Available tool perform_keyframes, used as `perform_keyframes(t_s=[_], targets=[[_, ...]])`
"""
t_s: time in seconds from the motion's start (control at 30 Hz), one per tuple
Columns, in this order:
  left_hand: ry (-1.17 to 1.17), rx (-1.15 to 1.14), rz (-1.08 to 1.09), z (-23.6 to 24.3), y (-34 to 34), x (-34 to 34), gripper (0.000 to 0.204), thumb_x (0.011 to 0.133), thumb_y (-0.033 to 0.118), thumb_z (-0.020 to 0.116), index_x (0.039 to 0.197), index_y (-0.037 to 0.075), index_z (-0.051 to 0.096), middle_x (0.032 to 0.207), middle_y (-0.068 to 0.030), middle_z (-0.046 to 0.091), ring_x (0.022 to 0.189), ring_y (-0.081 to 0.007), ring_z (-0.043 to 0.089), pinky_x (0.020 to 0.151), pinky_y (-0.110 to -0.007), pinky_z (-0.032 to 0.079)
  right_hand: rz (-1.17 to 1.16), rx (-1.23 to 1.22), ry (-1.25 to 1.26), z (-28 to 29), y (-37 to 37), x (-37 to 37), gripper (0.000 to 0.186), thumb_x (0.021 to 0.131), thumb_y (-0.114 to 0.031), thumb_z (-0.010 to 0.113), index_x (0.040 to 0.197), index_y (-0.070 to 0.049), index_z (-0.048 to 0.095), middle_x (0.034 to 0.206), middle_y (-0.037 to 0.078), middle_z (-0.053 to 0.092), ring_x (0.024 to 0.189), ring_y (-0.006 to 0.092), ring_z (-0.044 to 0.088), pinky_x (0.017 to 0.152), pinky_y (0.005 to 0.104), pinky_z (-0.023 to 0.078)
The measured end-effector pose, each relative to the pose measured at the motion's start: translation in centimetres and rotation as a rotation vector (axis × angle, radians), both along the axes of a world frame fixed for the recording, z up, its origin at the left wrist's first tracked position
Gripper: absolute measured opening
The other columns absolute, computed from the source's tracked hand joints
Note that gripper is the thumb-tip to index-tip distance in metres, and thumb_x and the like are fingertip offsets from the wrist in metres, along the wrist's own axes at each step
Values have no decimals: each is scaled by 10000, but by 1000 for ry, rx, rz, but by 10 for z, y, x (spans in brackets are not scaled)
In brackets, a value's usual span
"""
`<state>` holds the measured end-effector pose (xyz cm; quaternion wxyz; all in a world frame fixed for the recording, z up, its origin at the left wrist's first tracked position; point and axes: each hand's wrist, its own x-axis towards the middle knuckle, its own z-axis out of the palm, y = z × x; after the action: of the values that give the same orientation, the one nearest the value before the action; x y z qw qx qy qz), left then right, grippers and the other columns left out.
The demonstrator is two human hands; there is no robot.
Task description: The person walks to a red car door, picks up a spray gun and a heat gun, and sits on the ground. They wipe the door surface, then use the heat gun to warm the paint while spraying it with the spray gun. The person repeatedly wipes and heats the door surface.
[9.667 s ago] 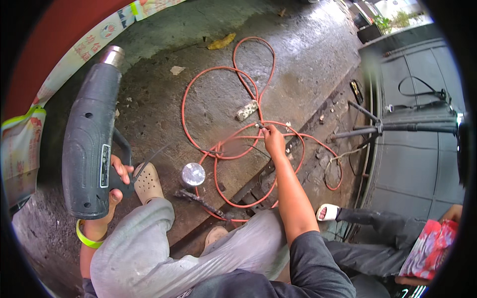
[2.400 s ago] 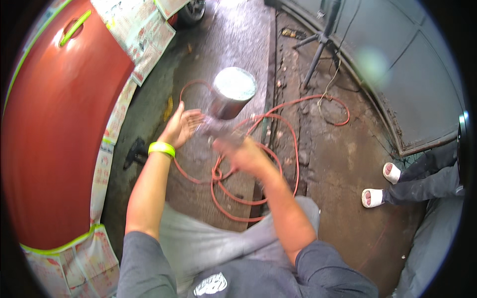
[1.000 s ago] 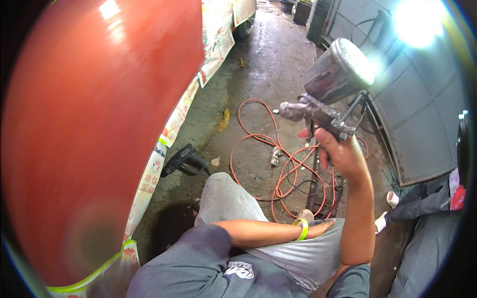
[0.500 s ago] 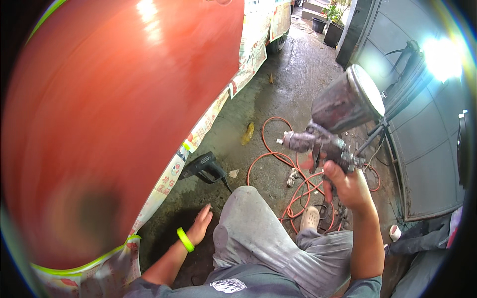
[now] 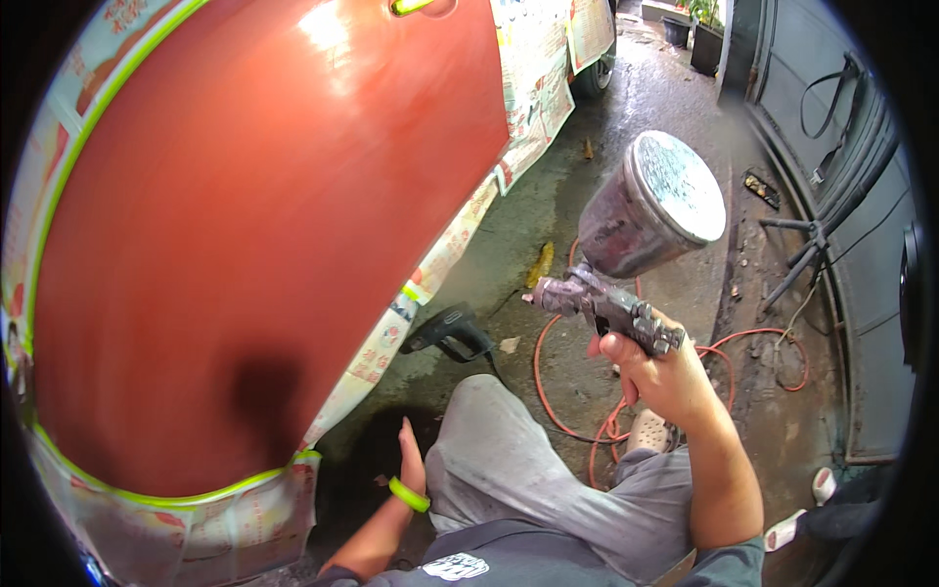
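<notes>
My right hand point(image 5: 645, 374) grips a grimy metal spray gun point(image 5: 602, 305) with a large cup point(image 5: 631, 230) on top; its nozzle points left toward a red car panel point(image 5: 225, 225). The panel is bordered with green tape point(image 5: 163, 497) and printed paper masking point(image 5: 533, 93). My left hand point(image 5: 410, 458), with a yellow-green band on the wrist, hangs open beside my left knee, fingers straight and holding nothing. A black heat gun point(image 5: 446, 333) lies on the ground by the panel's lower edge, just beyond that knee.
Orange hose point(image 5: 763, 331) loops over the wet concrete point(image 5: 675, 98). A tripod stand point(image 5: 812, 235) is by a grey metal gate point(image 5: 871, 391) on the right. A co-worker's white sandals point(image 5: 782, 528) show at lower right; planters point(image 5: 706, 49) stand at the far end.
The view has turned toward the red panel, showing more of its upper and left edges. The spray gun has dropped slightly and moved left. My left hand has moved from my lap to beside my knee.
</notes>
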<state>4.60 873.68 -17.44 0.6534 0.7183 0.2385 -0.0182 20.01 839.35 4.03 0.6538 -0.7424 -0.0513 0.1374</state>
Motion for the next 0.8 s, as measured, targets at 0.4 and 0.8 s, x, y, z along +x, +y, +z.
perform_keyframes(t_s=[0.4, 0.8], targets=[[-531, 2500, -367, 319, 77, 270, 966, 974, 725, 339, 1621, 29, 169, 1704, -159, 115, 1581, -299, 87, 1283, -459, 65, 68, -40, -60, -6, 0, 10, 410, 949, -389, 741, 989, 8, 646, 679, 66, 570, 662, 128, 497, 624, 355, 436], [-160, 2665, -250, 305, 5, 408, 905, 1013, 684, 304, 1628, 44, 133, 1716, -104, 97, 1585, -229, 63, 1289, -413, 51, -57, -73, -123, -19, -16, 1, 448, 932, -388, 762, 981, 39, 634, 733, 121, 624, 700, 159, 527, 659, 367, 460]])
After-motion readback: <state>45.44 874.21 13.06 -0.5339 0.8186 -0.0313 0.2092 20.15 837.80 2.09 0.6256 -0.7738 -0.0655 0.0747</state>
